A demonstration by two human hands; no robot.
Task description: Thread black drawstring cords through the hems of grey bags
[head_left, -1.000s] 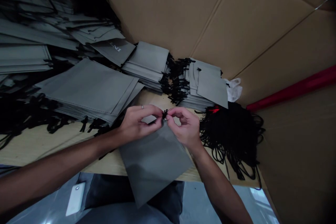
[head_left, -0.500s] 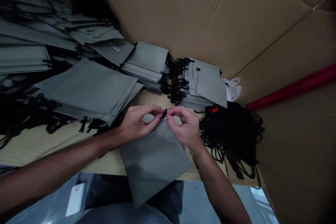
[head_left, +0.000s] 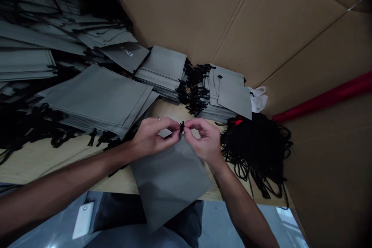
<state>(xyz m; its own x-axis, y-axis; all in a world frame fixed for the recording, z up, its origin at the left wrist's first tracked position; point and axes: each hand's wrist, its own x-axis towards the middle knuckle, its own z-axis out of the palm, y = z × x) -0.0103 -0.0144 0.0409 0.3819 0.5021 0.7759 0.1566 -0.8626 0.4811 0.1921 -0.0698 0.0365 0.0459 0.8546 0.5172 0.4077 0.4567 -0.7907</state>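
A grey fabric pouch (head_left: 171, 182) hangs by its top corner over the table's front edge, above my lap. At that corner is a small knotted black cord (head_left: 182, 127). My left hand (head_left: 157, 133) pinches the cord from the left, thumb against forefinger. From the other side my right hand (head_left: 203, 135) closes thumb and fingers on the same cord. The fingertips of both hands nearly meet around the knot, and its fine detail is too small to make out.
Stacks of grey pouches with black cord ends lie at the left (head_left: 95, 100), at the back (head_left: 165, 64) and further right (head_left: 232, 93). A heap of black cords (head_left: 255, 151) lies right of my hand. Cardboard (head_left: 197, 19) walls the table (head_left: 72, 166); a red strip (head_left: 322, 97) crosses it.
Both hands keep their pinch on the cord, with only a very slight shift of the fingers and the knot. The pouch hangs almost as before.
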